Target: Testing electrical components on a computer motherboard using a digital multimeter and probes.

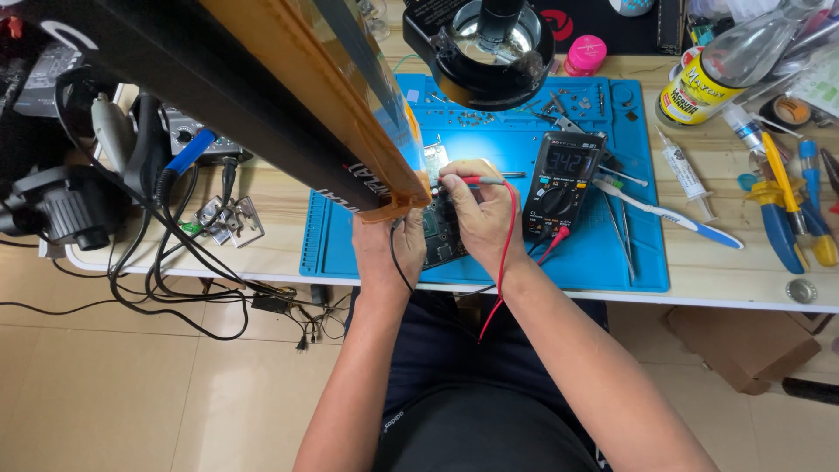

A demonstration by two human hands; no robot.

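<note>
We judge the probing well underway: our right hand (483,210) pinches the red probe (476,180) onto the circuit board (441,236), the left hand (384,247) steadies it, fingers hidden, and the multimeter (559,185) shows a reading.

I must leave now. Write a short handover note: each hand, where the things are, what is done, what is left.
Right hand: holds the red probe, tip pointing left onto the circuit board.
Left hand: at the board's left edge, a black lead running under it; its grip is hidden by the black and orange bar.
Things: board lies on the blue mat; the multimeter stands just right of the hands, switched on, display showing a reading.
Done: both leads plugged in, probe placed.
Left: cannot tell how many points remain to probe.
</note>
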